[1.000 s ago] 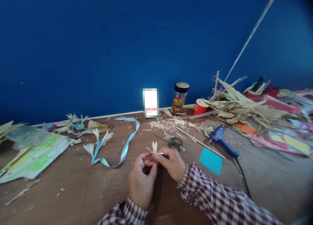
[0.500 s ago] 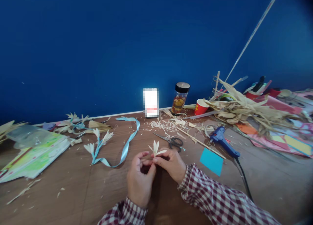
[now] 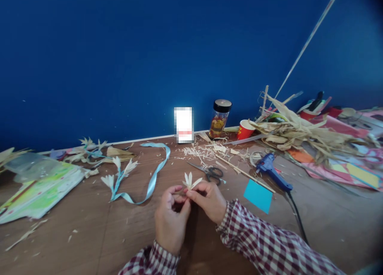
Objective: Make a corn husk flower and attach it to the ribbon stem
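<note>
Bare tabletop [image 3: 89, 235] lies open left of the hands; ahead, scissors [image 3: 209, 172] and ribbon [image 3: 149, 183] crowd in, and to the right the blue card [image 3: 257, 196] and glue gun [image 3: 273, 172] block.

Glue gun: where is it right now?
Head view, right of centre: the glue gun lies on the table, just right of the scissors, beyond the blue card, near the husk pile.
</note>
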`<action>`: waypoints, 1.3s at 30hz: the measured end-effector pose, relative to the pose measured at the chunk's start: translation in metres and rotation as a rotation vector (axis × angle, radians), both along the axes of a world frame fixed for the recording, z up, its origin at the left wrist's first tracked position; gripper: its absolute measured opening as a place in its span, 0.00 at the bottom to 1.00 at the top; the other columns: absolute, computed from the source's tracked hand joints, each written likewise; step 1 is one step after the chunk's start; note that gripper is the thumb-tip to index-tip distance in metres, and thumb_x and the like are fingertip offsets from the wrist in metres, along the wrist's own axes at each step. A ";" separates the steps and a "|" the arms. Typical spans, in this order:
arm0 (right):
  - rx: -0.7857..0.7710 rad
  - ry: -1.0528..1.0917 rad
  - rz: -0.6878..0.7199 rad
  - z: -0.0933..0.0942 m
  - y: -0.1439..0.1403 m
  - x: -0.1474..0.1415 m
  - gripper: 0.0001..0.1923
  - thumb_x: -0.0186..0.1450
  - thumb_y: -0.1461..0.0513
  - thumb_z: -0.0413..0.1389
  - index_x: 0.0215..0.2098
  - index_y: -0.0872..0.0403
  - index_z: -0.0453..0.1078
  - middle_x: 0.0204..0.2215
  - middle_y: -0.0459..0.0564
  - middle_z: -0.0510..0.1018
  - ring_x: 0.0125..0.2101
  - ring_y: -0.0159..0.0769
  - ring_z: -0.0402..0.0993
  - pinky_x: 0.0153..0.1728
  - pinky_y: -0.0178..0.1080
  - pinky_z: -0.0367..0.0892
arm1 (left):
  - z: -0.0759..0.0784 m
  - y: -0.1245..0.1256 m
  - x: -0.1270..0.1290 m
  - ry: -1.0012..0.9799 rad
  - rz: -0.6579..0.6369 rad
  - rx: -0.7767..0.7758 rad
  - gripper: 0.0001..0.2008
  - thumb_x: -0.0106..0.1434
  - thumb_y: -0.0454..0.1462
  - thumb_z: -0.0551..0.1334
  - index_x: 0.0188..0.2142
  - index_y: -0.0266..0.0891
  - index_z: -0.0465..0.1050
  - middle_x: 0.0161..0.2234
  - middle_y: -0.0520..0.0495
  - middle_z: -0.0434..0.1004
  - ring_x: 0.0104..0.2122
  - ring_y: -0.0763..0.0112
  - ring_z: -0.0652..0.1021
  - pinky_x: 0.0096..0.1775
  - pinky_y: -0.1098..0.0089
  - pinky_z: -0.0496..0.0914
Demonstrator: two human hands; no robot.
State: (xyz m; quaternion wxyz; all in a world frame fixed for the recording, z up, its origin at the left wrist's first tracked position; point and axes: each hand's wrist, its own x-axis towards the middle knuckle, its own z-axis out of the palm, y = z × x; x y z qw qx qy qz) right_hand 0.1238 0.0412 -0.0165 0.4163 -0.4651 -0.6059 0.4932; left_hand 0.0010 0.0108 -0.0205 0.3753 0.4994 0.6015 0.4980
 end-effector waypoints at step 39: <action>-0.450 0.647 0.117 0.003 0.009 0.009 0.13 0.53 0.54 0.59 0.27 0.56 0.68 0.18 0.41 0.65 0.18 0.23 0.57 0.17 0.26 0.50 | -0.001 0.010 -0.016 -0.238 0.016 -0.116 0.11 0.53 0.42 0.61 0.30 0.37 0.67 0.22 0.52 0.73 0.22 0.72 0.74 0.27 0.72 0.69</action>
